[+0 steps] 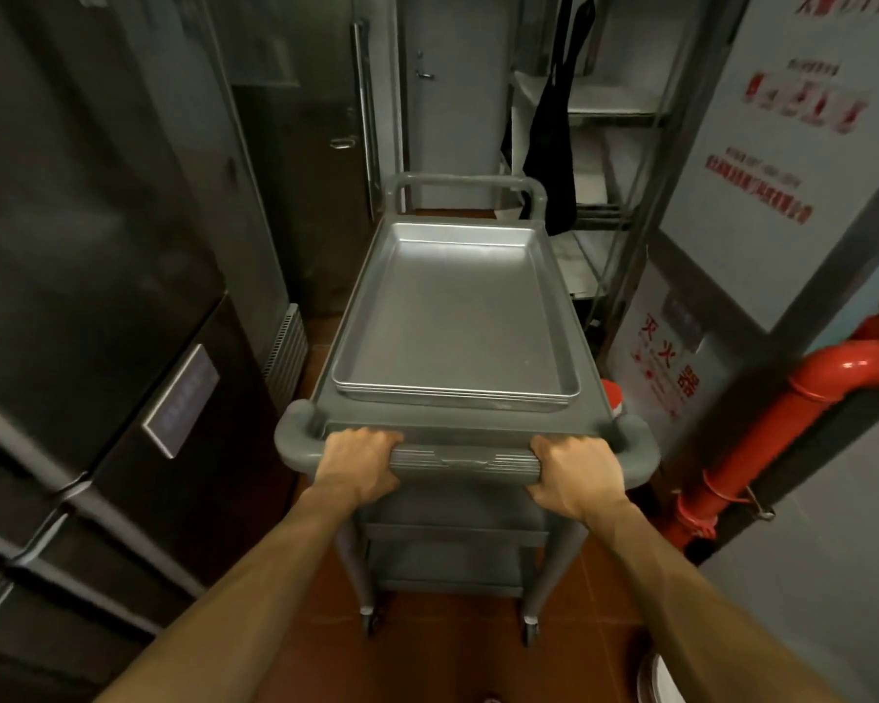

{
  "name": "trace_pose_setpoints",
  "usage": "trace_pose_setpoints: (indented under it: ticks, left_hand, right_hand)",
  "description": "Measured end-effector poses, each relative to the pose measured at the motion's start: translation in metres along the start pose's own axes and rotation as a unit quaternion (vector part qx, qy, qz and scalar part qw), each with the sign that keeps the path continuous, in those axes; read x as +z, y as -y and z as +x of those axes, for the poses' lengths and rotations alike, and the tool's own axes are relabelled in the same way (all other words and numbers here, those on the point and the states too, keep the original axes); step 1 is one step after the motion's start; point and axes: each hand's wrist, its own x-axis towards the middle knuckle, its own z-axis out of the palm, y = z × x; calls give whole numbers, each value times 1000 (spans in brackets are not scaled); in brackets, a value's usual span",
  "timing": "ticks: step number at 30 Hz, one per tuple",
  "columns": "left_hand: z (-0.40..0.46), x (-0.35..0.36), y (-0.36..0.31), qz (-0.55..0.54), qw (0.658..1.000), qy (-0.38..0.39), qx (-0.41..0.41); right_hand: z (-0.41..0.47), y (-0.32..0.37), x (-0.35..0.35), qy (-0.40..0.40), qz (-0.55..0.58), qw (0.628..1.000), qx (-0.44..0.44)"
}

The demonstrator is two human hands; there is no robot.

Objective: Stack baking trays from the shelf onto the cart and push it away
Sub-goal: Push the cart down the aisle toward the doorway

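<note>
A grey plastic cart [587, 347] stands in a narrow aisle straight ahead of me. On its top shelf lies a stack of several shallow metal baking trays [458, 317], nested one inside another. My left hand [359, 461] is closed around the left part of the cart's near handle [465, 456]. My right hand [572, 469] grips the right part of the same handle. Both forearms reach forward from the bottom of the view. The cart's lower shelves show below the handle, with two castors on the red floor.
Dark steel refrigerator doors [97, 296] line the left side. A wire shelf rack [610, 144] with a black apron [554, 144] hanging on it stands at the back right. A red pipe [782, 413] and a white wall cabinet are close on the right. A closed door [452, 93] is ahead.
</note>
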Motion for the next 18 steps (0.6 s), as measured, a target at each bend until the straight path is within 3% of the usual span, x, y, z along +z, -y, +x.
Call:
trace_pose_setpoints:
  ticks: [7, 18]
  left_hand:
    - [109, -8, 10, -3, 999, 21, -33]
    - [244, -17, 37, -9, 999, 6, -31]
  right_hand:
    - [107, -41, 25, 8, 58, 998, 1]
    - [241, -80, 50, 14, 60, 998, 5]
